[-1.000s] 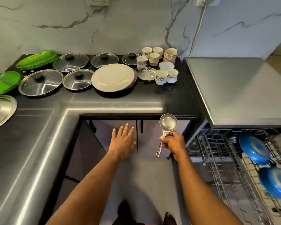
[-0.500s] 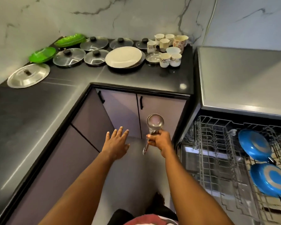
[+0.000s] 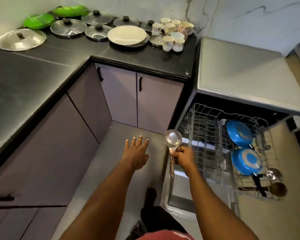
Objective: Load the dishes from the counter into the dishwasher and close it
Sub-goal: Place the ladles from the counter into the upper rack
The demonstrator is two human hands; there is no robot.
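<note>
My right hand (image 3: 182, 156) grips the handle of a steel ladle (image 3: 172, 138), its bowl up, just left of the pulled-out dishwasher rack (image 3: 206, 149). Two blue pans (image 3: 239, 133) and two steel ladles (image 3: 274, 175) lie in the rack's right part. My left hand (image 3: 137, 154) hovers over the floor with fingers spread, holding nothing. On the black counter (image 3: 145, 54) at the back stand a white plate (image 3: 126, 35), several cups (image 3: 171, 34), several glass lids (image 3: 68, 28), green plates (image 3: 39, 21) and a steel lid (image 3: 21, 39).
The dishwasher's grey top (image 3: 241, 71) sits right of the counter; its open door (image 3: 182, 193) lies low beside my right arm. Purple cabinet doors (image 3: 119, 94) close the corner under the counter. My foot (image 3: 151, 193) is on the grey floor.
My view has dropped and swung right, away from the counter. The right hand has carried the ladle down to the rack's left edge; the left hand stays spread and empty.
</note>
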